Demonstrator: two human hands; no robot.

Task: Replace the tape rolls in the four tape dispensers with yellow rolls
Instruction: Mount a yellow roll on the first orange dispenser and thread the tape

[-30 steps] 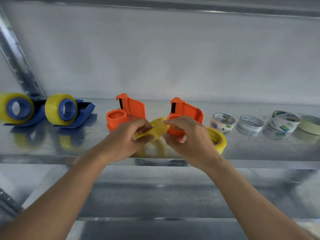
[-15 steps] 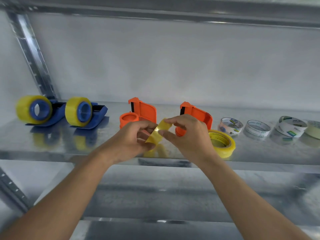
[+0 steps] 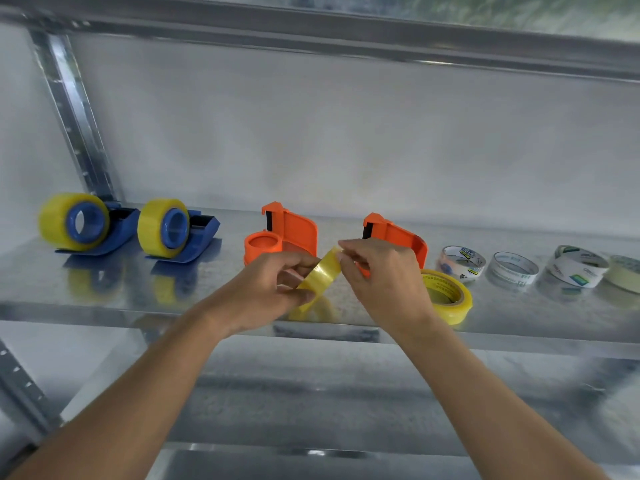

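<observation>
My left hand grips a yellow tape roll above the front of the metal shelf. My right hand pinches the roll's free end at its upper right. Two orange dispensers stand behind the hands with bare hubs: one left of centre, the other partly hidden by my right hand. Two blue dispensers at the left carry yellow rolls. Another yellow roll lies flat just right of my right hand.
Several white printed tape rolls and a pale roll lie in a row at the right of the shelf. A slotted steel upright stands at the back left. A lower shelf lies beneath.
My right hand has drawn the roll's free end up and to the right, so a longer strip of yellow tape shows. The view has tilted up slightly.
</observation>
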